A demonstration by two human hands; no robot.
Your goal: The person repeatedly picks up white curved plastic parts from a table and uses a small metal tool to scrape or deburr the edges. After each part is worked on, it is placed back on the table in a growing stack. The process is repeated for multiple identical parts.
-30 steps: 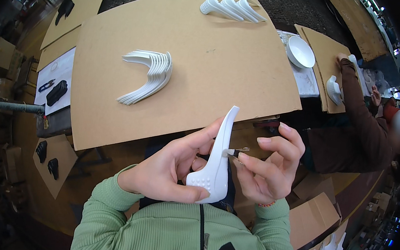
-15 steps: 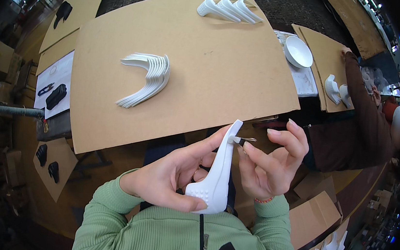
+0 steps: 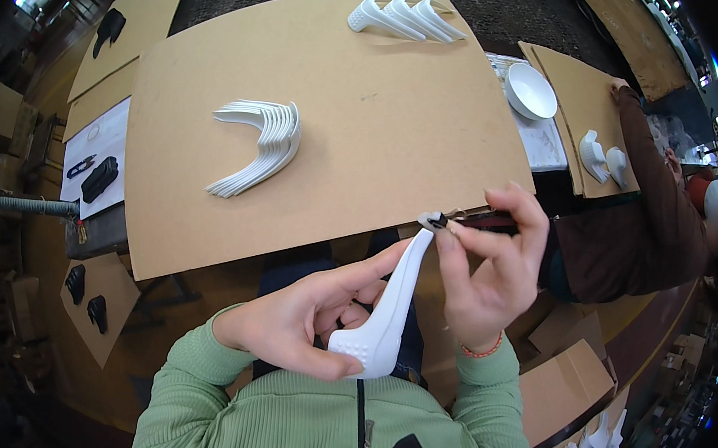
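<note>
The left hand [image 3: 300, 327] gripped a white curved plastic part [image 3: 384, 314] while the right hand [image 3: 485, 277] pinched what looked like a small trimming tool [image 3: 436, 221] at its tip

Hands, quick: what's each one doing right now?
Left hand: closed around the white curved plastic piece.
Right hand: fingers pinched on a small dark tool at the piece's tip.

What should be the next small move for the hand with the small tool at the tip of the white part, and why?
Probably draw the small dark-tipped tool a little further along the edge at the tip of the white curved part. The right hand pinches the tool right at that tip, while the left hand grips the part's wide lower end, steadying it.
</note>
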